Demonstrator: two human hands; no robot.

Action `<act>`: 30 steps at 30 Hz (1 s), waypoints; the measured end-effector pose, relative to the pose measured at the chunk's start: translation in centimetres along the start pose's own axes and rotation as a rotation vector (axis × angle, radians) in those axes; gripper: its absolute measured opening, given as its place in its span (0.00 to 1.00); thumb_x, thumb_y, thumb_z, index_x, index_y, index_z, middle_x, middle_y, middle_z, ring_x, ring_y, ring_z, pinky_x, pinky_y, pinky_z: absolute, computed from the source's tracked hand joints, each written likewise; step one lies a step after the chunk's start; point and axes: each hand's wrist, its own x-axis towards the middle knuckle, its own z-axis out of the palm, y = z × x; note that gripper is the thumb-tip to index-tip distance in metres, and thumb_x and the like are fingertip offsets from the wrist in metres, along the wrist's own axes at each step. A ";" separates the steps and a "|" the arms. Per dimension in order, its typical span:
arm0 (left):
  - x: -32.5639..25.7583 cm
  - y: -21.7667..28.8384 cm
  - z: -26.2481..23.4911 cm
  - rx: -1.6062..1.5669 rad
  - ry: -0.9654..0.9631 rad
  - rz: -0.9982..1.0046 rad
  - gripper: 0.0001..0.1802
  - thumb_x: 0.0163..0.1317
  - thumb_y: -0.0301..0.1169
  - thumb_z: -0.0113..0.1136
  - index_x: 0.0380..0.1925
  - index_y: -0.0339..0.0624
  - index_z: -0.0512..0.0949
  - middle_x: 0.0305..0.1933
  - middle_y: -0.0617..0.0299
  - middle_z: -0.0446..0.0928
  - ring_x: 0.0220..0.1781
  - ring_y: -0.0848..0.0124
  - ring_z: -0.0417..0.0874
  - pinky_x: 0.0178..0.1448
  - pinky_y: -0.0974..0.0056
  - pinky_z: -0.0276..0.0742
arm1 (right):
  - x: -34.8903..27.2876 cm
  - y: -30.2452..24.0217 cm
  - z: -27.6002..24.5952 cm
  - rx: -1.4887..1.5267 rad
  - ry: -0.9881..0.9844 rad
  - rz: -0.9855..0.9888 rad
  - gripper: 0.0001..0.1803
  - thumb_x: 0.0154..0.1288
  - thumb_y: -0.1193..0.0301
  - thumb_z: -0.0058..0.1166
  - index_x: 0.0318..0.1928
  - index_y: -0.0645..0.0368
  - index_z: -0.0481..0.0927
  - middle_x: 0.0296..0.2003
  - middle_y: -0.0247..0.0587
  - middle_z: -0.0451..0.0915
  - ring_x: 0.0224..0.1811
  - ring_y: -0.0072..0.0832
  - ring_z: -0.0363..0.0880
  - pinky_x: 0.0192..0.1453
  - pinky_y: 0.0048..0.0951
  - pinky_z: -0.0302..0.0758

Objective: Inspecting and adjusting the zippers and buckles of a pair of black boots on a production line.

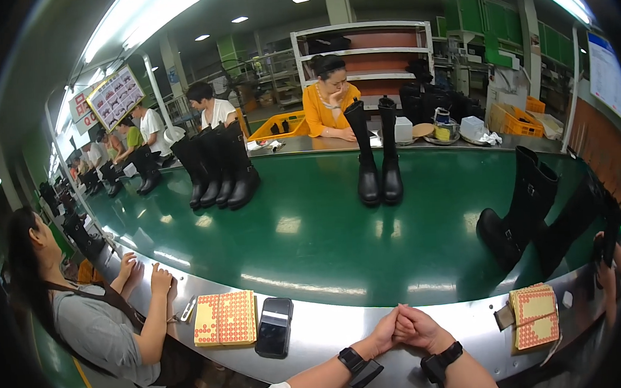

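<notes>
My left hand and my right hand are clasped together above the near metal edge of the table, fingers folded in, with no object visible in them. Black straps circle both wrists. To the left of my hands lie a black phone and a banded stack of yellow cards with red circles. Another banded card stack lies to the right. Across the green surface, a pair of tall black boots stands upright, apart from my hands.
Several black boots stand at the far left, and more at the right. One person sits at my left; another sits opposite. Yellow crates and white shelving are behind. A hand shows at the right edge.
</notes>
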 end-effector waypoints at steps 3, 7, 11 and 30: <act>1.0 -0.5 -0.7 -0.077 -0.062 0.003 0.24 0.75 0.51 0.35 0.50 0.47 0.73 0.45 0.62 0.78 0.44 0.71 0.80 0.49 0.65 0.78 | -0.3 -0.6 0.9 -0.111 0.065 -0.010 0.34 0.79 0.55 0.27 0.13 0.56 0.64 0.09 0.29 0.58 0.13 0.22 0.55 0.21 0.23 0.57; -0.6 1.2 -0.7 -0.108 -0.023 0.050 0.28 0.75 0.51 0.33 0.44 0.38 0.75 0.38 0.59 0.80 0.37 0.66 0.83 0.43 0.63 0.82 | 1.3 0.0 1.0 -0.038 -0.020 -0.012 0.30 0.80 0.59 0.28 0.18 0.58 0.67 0.09 0.30 0.60 0.12 0.20 0.56 0.21 0.21 0.57; -0.4 1.4 -0.5 -0.146 -0.011 0.025 0.30 0.75 0.52 0.29 0.28 0.41 0.71 0.16 0.62 0.71 0.19 0.65 0.78 0.25 0.67 0.79 | 0.8 -0.2 1.2 0.018 0.033 -0.028 0.28 0.79 0.62 0.33 0.17 0.55 0.65 0.12 0.29 0.62 0.13 0.19 0.58 0.21 0.20 0.59; -2.0 2.0 3.4 -0.090 0.128 0.047 0.27 0.76 0.48 0.32 0.23 0.43 0.70 0.11 0.68 0.60 0.12 0.73 0.62 0.16 0.71 0.63 | 0.5 0.1 1.1 0.007 0.051 -0.057 0.29 0.78 0.61 0.37 0.15 0.55 0.62 0.13 0.31 0.61 0.15 0.21 0.60 0.22 0.19 0.62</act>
